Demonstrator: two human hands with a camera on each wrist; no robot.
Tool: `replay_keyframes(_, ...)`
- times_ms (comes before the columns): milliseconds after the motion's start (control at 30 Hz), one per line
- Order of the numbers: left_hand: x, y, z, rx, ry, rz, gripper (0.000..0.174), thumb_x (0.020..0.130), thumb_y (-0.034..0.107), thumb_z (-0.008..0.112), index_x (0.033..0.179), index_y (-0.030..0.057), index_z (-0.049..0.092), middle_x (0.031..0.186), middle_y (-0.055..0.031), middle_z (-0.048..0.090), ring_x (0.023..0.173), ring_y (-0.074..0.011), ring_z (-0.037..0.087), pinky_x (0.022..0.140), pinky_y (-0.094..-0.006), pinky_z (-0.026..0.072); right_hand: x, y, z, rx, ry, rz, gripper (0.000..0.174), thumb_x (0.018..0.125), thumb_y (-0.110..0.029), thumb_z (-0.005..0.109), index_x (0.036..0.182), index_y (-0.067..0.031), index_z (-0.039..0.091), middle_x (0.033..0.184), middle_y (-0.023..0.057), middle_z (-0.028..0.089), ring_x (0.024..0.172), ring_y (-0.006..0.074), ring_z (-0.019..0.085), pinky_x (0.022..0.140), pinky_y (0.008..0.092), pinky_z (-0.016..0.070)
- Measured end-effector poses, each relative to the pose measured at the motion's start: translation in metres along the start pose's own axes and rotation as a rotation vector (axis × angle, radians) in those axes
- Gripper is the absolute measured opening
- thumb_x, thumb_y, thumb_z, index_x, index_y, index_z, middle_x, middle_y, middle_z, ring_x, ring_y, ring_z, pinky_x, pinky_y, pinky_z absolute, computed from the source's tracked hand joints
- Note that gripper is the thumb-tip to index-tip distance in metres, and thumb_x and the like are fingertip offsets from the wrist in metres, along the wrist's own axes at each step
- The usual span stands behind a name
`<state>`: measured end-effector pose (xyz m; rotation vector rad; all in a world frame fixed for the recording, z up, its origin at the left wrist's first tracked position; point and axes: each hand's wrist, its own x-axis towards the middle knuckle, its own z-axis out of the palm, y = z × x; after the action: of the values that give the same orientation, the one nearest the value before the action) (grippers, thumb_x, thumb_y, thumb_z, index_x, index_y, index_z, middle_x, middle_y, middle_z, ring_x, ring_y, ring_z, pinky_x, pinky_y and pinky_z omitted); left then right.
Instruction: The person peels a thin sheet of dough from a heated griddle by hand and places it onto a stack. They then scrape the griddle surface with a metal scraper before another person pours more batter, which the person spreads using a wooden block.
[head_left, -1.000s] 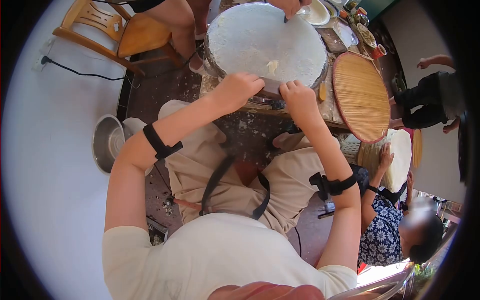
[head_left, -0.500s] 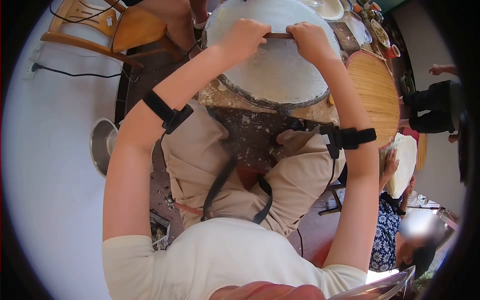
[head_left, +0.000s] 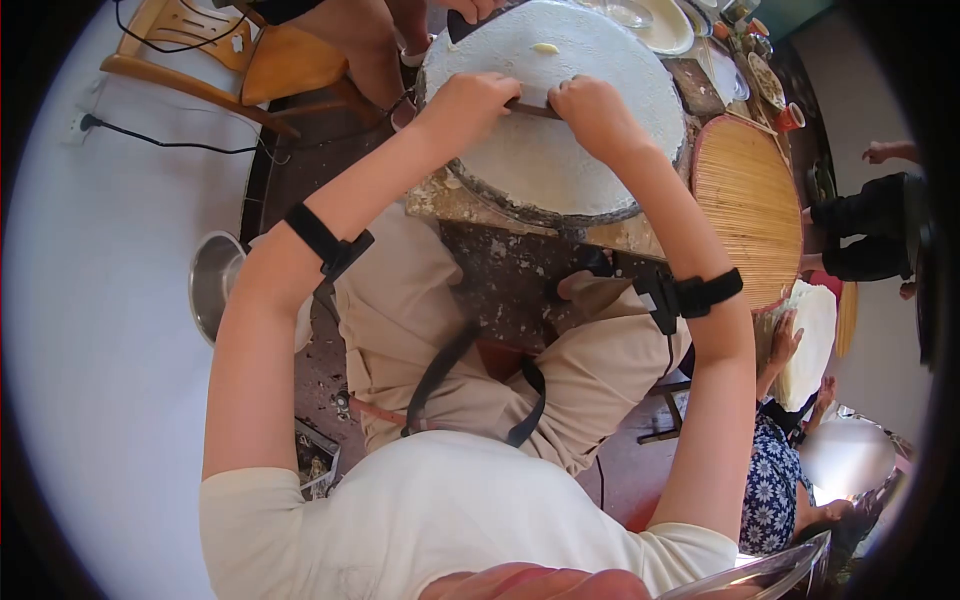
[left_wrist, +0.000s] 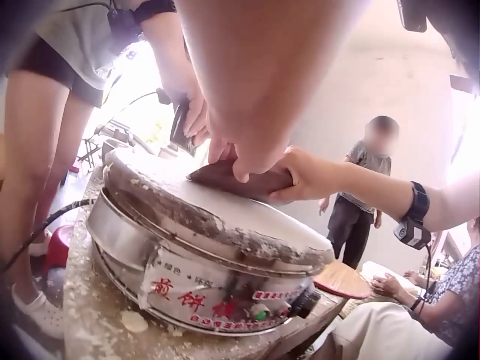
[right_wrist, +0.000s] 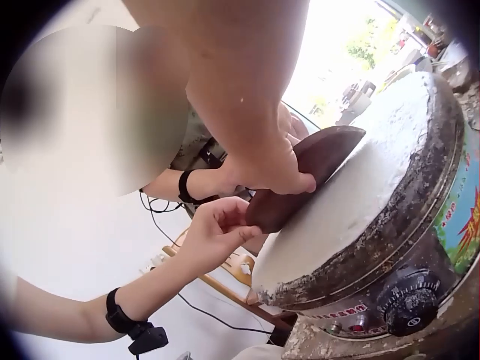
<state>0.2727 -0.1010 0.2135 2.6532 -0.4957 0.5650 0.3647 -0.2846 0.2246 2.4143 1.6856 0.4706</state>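
Both hands grip a dark, curved-edged scraper (right_wrist: pixel 330 150) held across the round griddle (head_left: pixel 560 185), its lower edge right at the white batter layer. At the scraper's left end my left hand (head_left: pixel 478 103) pinches it between thumb and fingers. My right hand (head_left: pixel 597 115) holds the other end the same way, knuckles up. Beyond the scraper, a small pale lump of batter (head_left: pixel 544 48) lies on the coated surface. Another person's hand (head_left: pixel 478 8) holds a second dark scraper (head_left: pixel 462 27) at the griddle's far left rim.
A control knob (right_wrist: pixel 411 304) sits on the griddle's front. Right of it lies a round woven straw mat (head_left: pixel 748 210). Bowls and plates (head_left: pixel 665 25) crowd the back right. A wooden chair (head_left: pixel 295 65) stands left, above a metal basin (head_left: pixel 215 285). Someone at right handles a white stack (head_left: pixel 808 345).
Both hands pushed the scraper from the griddle's near edge to its far part, then drew it partway back. The batter lump now lies beyond the scraper. The other person's hand has shifted left.
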Motion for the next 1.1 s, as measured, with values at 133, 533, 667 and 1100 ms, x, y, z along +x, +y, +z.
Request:
replay_keyframes(133, -0.033, 0.041, -0.008, -0.058, -0.029, 0.024, 0.012, 0.074, 0.002, 0.061, 0.086, 0.0012, 0.058, 0.082, -0.0153, 0.061, 0.080, -0.0352, 0.060, 0.070, -0.0422, 0.0476, -0.038, -0.029, -0.025, 0.032, -0.118, -0.072, 0.009, 0.069, -0.004, 0.060, 0.077, -0.0077, 0.061, 0.075, 0.0060, 0.063, 0.080, 0.0223, 0.062, 0.069, 0.0312, 0.0504)
replay_keyframes(533, -0.031, 0.146, -0.006, -0.148, -0.144, 0.123, 0.013, 0.074, 0.010, 0.065, 0.080, 0.0032, 0.056, 0.073, -0.0117, 0.059, 0.073, -0.0322, 0.060, 0.063, -0.0399, 0.0478, -0.145, -0.016, -0.071, 0.237, 0.006, 0.088, 0.015, 0.067, -0.004, 0.060, 0.081, -0.0077, 0.059, 0.077, 0.0059, 0.060, 0.082, 0.0257, 0.058, 0.069, 0.0351, 0.0480)
replay_keyframes(667, -0.006, 0.166, 0.017, -0.070, -0.085, 0.186, 0.010, 0.072, 0.008, 0.064, 0.075, 0.0042, 0.055, 0.069, -0.0114, 0.059, 0.069, -0.0312, 0.062, 0.058, -0.0393, 0.0484, -0.162, 0.002, -0.071, 0.263, 0.120, 0.182, 0.016, 0.067, -0.002, 0.059, 0.082, -0.0067, 0.060, 0.079, 0.0065, 0.059, 0.085, 0.0263, 0.056, 0.072, 0.0358, 0.0471)
replay_keyframes(1100, 0.043, 0.154, 0.061, 0.015, -0.157, 0.007, 0.008, 0.074, 0.011, 0.061, 0.073, 0.0039, 0.058, 0.068, -0.0135, 0.061, 0.068, -0.0303, 0.064, 0.060, -0.0392, 0.0505, -0.131, 0.065, 0.002, 0.450, 0.318, 0.140, 0.013, 0.062, 0.005, 0.059, 0.071, -0.0038, 0.059, 0.075, 0.0081, 0.060, 0.083, 0.0301, 0.054, 0.073, 0.0370, 0.0441)
